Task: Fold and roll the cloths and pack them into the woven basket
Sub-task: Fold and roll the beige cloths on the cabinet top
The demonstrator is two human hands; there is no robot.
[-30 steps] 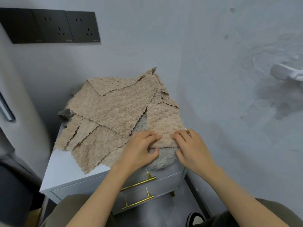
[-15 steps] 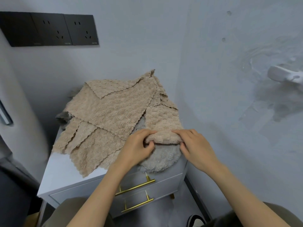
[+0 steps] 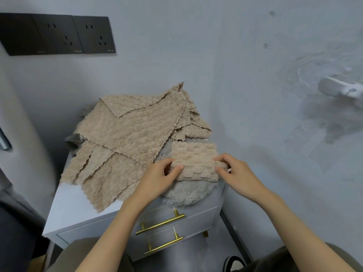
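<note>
Starting at the far left, we see a black socket panel (image 3: 57,34) on the wall; the print along its lower edge is too small for us to read. Below it the white worktop (image 3: 72,209) carries a pile of beige cloths (image 3: 127,130), spread flat and overlapping, their wavy edges reaching the left front edge. No labels show on them. A grey cloth (image 3: 188,191) lies beneath at the front right, drooping over the edge above two brass drawer handles (image 3: 161,223). Our left hand (image 3: 157,177) grips the left end of the folded beige cloth (image 3: 194,163), thumb in front and fingers curled over the top. That cloth rests on the grey one, its near part rolled; the roll's long axis runs left to right between our hands, and the flat remainder points away towards the wall. Our right hand (image 3: 233,171) pinches the roll's right end. Further right, a white wall hook (image 3: 341,90) juts out.
</note>
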